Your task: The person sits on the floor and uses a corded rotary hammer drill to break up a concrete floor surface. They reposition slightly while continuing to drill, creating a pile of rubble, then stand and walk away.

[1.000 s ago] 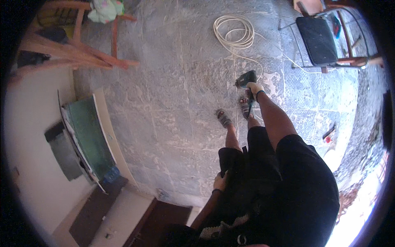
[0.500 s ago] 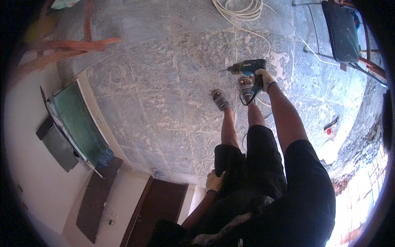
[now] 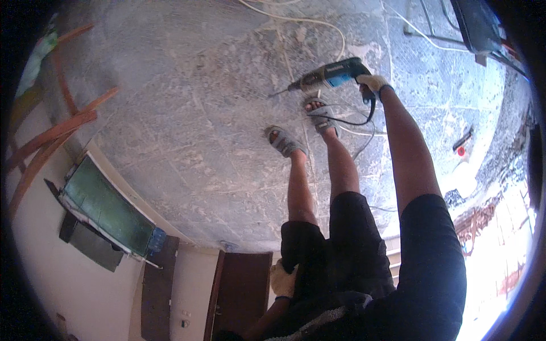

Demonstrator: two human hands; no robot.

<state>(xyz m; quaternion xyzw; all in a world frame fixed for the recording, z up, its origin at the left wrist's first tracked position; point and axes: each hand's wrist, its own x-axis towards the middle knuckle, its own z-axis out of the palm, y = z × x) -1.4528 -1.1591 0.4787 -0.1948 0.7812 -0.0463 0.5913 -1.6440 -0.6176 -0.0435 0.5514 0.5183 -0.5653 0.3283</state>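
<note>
My right hand (image 3: 373,84), in a cream work glove, is closed around the rear handle of a black, grey and blue power drill (image 3: 331,75). Its long bit slants down to the left, the tip close to the grey floor, though contact is hard to make out. A dark power cord (image 3: 364,120) loops from the handle past my sandals (image 3: 322,113). My left hand (image 3: 283,280), gloved too, rests against the leg of my black shorts (image 3: 304,244); its fingers are mostly hidden.
A pale cable (image 3: 338,31) curves over the rough tiled floor (image 3: 216,148). Reddish wooden pieces (image 3: 54,136) stand at the left, near a green panel (image 3: 108,204) by the wall. A black chair (image 3: 475,28) is at the far right. A brown door (image 3: 242,295) shows at lower left.
The view has shifted and turned. The drill, still in my right hand, now tilts with its bit pointing more downward. My left hand stays by the shorts.
</note>
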